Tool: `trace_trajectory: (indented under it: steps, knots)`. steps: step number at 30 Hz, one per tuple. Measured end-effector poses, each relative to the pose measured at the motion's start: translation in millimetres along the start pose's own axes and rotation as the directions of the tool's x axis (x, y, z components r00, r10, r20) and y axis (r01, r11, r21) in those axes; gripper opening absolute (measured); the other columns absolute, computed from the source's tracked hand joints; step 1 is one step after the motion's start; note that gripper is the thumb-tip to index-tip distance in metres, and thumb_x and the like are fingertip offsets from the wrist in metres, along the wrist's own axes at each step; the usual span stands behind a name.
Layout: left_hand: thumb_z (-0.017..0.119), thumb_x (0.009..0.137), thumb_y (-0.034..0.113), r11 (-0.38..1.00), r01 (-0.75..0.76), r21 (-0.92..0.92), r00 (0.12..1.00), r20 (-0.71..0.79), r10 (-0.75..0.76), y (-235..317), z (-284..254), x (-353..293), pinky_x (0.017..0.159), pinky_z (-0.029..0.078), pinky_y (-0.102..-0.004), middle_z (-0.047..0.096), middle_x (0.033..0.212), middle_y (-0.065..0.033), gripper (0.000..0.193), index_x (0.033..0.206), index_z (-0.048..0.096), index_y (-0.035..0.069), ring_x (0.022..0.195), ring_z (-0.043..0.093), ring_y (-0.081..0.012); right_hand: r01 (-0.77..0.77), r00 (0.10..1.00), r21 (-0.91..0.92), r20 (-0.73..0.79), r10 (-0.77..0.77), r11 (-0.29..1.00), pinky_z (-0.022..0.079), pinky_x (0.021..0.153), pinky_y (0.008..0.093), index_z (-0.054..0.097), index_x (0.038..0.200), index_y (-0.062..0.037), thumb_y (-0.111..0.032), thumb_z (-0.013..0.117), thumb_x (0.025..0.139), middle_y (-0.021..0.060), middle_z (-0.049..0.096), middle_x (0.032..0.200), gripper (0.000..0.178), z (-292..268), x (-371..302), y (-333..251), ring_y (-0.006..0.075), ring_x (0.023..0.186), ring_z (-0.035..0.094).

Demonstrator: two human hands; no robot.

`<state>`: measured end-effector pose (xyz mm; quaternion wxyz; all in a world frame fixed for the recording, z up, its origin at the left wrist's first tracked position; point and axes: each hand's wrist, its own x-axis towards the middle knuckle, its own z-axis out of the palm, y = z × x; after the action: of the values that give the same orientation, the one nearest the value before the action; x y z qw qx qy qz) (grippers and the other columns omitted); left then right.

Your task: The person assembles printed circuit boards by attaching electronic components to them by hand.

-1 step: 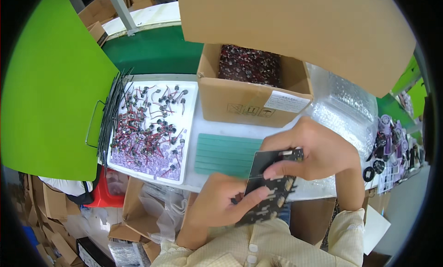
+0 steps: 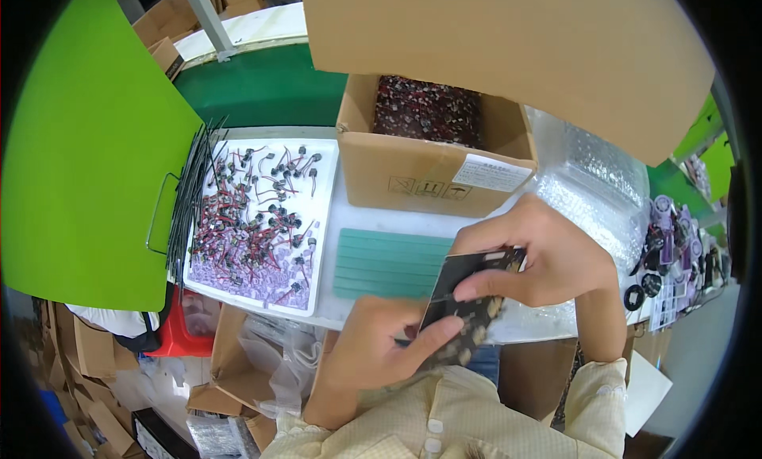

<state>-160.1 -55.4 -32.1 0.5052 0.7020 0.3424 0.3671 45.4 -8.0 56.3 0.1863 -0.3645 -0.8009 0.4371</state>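
Observation:
Both hands hold a black circuit board panel (image 2: 460,275) with rows of small light-coloured parts, tilted in front of my chest. My right hand (image 2: 540,260) grips its upper right part, thumb across the face and fingers behind. At its lower left edge, my left hand (image 2: 377,344) is closed with the thumb on the face; the fingers behind are hidden. The lower end of the panel is smeared by motion. Just beyond my hands, a ribbed green mat (image 2: 389,264) lies on the white table, partly covered by the panel and right hand.
A white tray (image 2: 324,244) of small wired parts and purple pieces stands left, beside black rods (image 2: 186,213). Behind the mat is a cardboard box (image 2: 373,173) with dark red-and-black contents. Bubble wrap (image 2: 595,197) lies right, near purple and black parts (image 2: 667,244).
The panel has tilted slightly and its lower end has blurred. My right hand has shifted up a little; both hands keep their hold.

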Motion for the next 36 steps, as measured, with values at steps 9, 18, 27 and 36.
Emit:
trace_trajectory:
  steps: [9, 18, 27, 36]
  knots:
    - [0.070, 0.086, 0.023, 0.961, 0.168, 0.221, 0.837, -0.548, -0.021, 0.0, 39.9, 13.7, 0.046, 0.042, -0.0349, 0.056, 0.060, -0.0141, 0.027, 0.073, 0.058, 0.002, 0.048, 0.055, -0.0293, -0.088, 0.699, -0.506, -0.645, -0.308, 0.858, 0.049, 0.053, 0.0294, 0.066, 0.096, -0.0037, 0.008, 0.064, 0.073, 0.0142, 0.065, 0.075, 0.027, 48.3, -18.6, 5.3, 0.0269, 0.060, 0.064]
    - [0.066, 0.090, 0.021, 0.924, 0.169, -0.344, 0.933, -0.246, -0.262, 3.8, 44.6, 15.4, 0.048, 0.038, -0.0218, 0.059, 0.061, -0.0002, 0.023, 0.082, 0.061, 0.000, 0.056, 0.045, -0.0024, -0.476, 0.253, -0.136, -0.967, -0.013, 0.869, 0.047, 0.067, 0.0209, 0.067, 0.094, 0.0025, 0.000, 0.069, 0.082, 0.0092, 0.070, 0.084, 0.013, 25.6, -109.1, 17.4, 0.0122, 0.075, 0.064]
    - [0.067, 0.088, 0.015, 0.920, 0.178, -0.350, 0.982, 0.003, -0.189, 3.2, 48.8, 21.1, 0.056, 0.043, -0.0227, 0.064, 0.073, -0.0038, 0.019, 0.096, 0.061, -0.001, 0.061, 0.054, -0.0073, -0.913, -0.303, 0.261, -0.948, 0.093, -0.312, 0.049, 0.079, 0.0410, 0.059, 0.122, -0.0115, -0.035, 0.057, 0.092, 0.0169, 0.066, 0.102, 0.038, 34.2, -398.1, 99.2, 0.0341, 0.087, 0.065]
    - [0.065, 0.086, 0.008, 0.995, -0.101, -0.024, 0.976, 0.193, 0.104, 11.6, 90.8, 15.5, 0.054, 0.044, -0.0318, 0.061, 0.078, -0.0110, 0.012, 0.097, 0.063, 0.003, 0.062, 0.058, -0.0255, -0.233, 0.705, 0.215, -0.635, 0.317, 0.948, 0.047, 0.088, 0.0298, 0.057, 0.123, 0.0019, -0.029, 0.071, 0.083, 0.0174, 0.066, 0.112, 0.052, 66.7, -172.1, 23.3, 0.0209, 0.100, 0.065]
